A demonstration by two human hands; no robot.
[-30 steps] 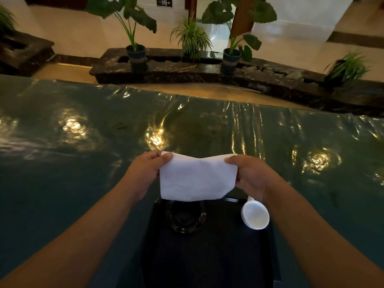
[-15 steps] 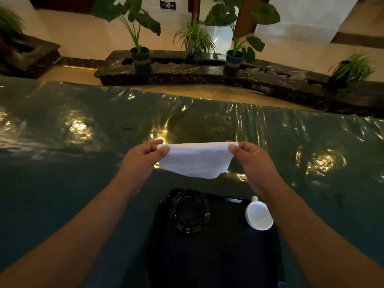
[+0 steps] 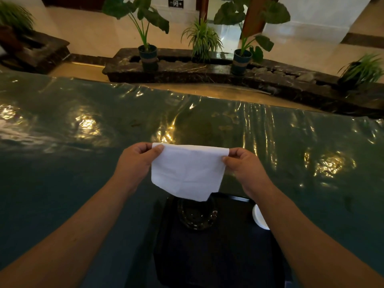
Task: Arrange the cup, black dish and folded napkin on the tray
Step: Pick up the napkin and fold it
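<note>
A white napkin [image 3: 187, 171] hangs in the air above the table, pinched at its two top corners. My left hand [image 3: 135, 161] grips the left corner and my right hand [image 3: 243, 167] grips the right one. Below it lies a black tray [image 3: 228, 256] near the table's front. A round black dish [image 3: 197, 215] sits at the tray's far left, its far rim hidden by the napkin's lower tip. The white cup [image 3: 259, 217] stands at the tray's far right, mostly hidden behind my right forearm.
The table [image 3: 72, 173] is covered in dark green cloth under shiny wrinkled plastic film. Beyond its far edge runs a dark stone planter ledge [image 3: 187, 69] with several potted plants on a beige floor.
Both hands have lifted the napkin up and away from the tray, then let it hang down longer, so its lower tip now covers the dish's far rim.
</note>
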